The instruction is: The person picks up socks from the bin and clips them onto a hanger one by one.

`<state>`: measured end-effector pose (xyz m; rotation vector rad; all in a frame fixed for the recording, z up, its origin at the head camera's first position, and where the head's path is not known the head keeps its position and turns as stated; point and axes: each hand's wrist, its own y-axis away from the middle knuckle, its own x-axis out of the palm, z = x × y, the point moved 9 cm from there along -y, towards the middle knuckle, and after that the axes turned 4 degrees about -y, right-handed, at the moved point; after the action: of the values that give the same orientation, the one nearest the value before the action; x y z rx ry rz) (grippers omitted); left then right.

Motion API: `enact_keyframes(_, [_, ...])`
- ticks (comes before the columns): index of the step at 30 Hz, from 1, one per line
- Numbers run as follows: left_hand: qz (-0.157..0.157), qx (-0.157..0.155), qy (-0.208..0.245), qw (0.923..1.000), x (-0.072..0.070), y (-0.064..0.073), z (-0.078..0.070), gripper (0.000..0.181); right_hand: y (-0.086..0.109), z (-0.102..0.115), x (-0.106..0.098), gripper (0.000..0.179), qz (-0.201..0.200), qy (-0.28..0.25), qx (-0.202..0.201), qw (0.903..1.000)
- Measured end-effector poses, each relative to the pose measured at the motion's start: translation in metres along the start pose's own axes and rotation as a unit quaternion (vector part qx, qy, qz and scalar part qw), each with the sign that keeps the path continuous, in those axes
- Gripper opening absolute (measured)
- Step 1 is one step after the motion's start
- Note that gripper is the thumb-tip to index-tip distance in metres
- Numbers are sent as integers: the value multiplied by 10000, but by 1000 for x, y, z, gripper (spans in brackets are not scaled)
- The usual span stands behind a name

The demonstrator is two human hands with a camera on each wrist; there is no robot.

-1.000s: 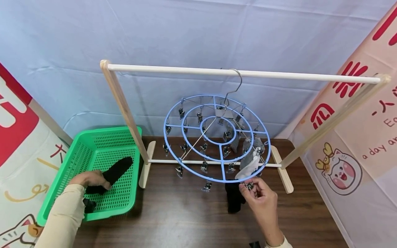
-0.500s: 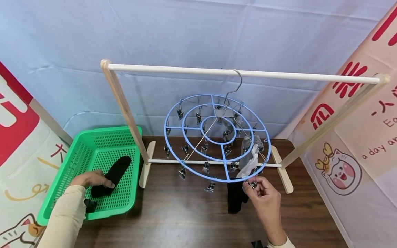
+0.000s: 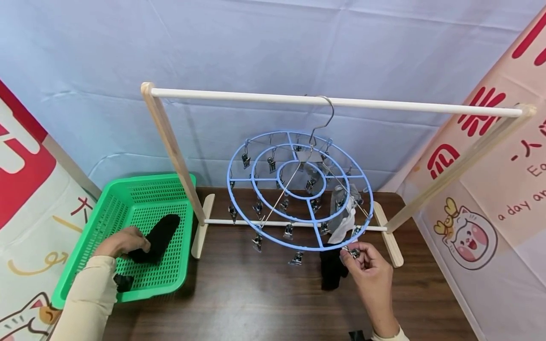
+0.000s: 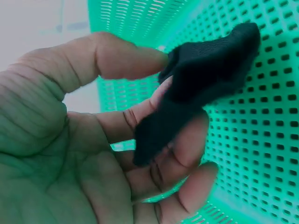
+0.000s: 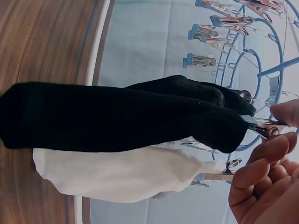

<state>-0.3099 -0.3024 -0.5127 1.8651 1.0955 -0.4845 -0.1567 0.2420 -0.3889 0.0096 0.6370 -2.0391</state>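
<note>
My left hand [image 3: 123, 242] is inside the green basket [image 3: 153, 294] at the left, pinching a black sock [image 3: 162, 234] between thumb and fingers. Up close in the left wrist view, that sock [image 4: 210, 65] lies folded across the fingers. At the front right of the round blue hanger [image 3: 315, 227], my right hand [image 3: 371, 270] pinches a metal clip [image 5: 267, 126] between thumb and forefinger. A black sock [image 5: 117, 119] hangs with its end at this clip's jaws. Behind it in the right wrist view are a white sock [image 5: 117, 172] and another dark sock.
The hanger hangs by its hook [image 3: 328, 111] from the white bar [image 3: 239, 97] of a wooden stand. Several other clips dangle around its rings. A grey sock [image 3: 339, 206] hangs at the right side. Another small black item [image 3: 123, 282] lies in the basket.
The hanger has turned a little, its front clips and black sock shifting right along with my right hand. My left hand stays in the basket, its sock moved only slightly.
</note>
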Motion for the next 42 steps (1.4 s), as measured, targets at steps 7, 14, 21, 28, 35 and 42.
enact_keyframes(7, [-38, 380, 339, 9987, -1, 5, -15, 29, 1, 25, 0, 14, 35, -113, -142, 9998])
enact_keyframes(14, [231, 852, 737, 9934, 3, 17, -38, 58, 2, 26, 0, 16, 28, -82, -170, 9998])
enact_keyframes(21, [-438, 1132, 787, 9895, -3, 28, -58, 58, 4, -5, 1, 25, -19, -31, -49, 10000])
enact_keyframes(28, [-835, 989, 934, 9872, -4, 37, -67, 61, 5, -8, 1, 27, -223, -85, 431, 9988])
enact_keyframes(35, [-830, 1138, 1108, 9838, -3, 43, -77, 56, 8, 9, 10, 45, 66, 56, 416, 9991])
enact_keyframes(42, [-949, 1601, 1450, 9718, -4, 55, -97, 28, 17, -20, 31, 38, 819, -684, 1111, 9881])
